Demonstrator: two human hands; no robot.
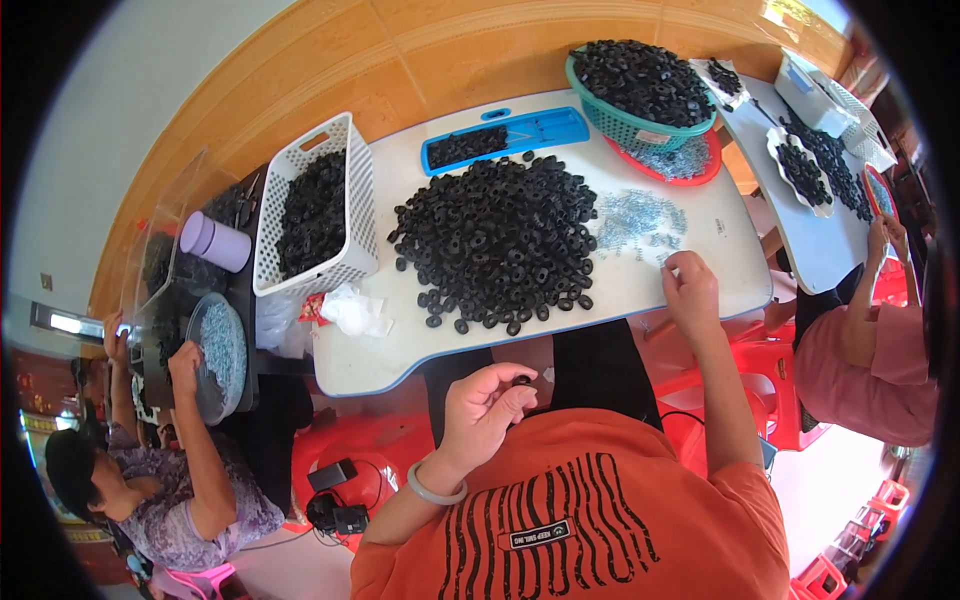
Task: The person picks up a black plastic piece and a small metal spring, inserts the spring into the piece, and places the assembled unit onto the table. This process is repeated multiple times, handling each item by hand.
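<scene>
While the left hand [485,405] pinches one black ring [521,381] near the lap, the right hand [690,285] reaches onto the table [400,350].

The left hand is half curled, thumb and fingertips closed on the ring, below the table's near edge at 6 o'clock from the ring pile [495,240]. The right hand is loosely closed, fingertips touching the tabletop at the edge of the small metal bits [635,220], at 3 o'clock from the pile; whether it grips one I cannot tell. A white basket [345,190] of rings stands at 9 o'clock, a blue tray [505,135] at 12.
</scene>
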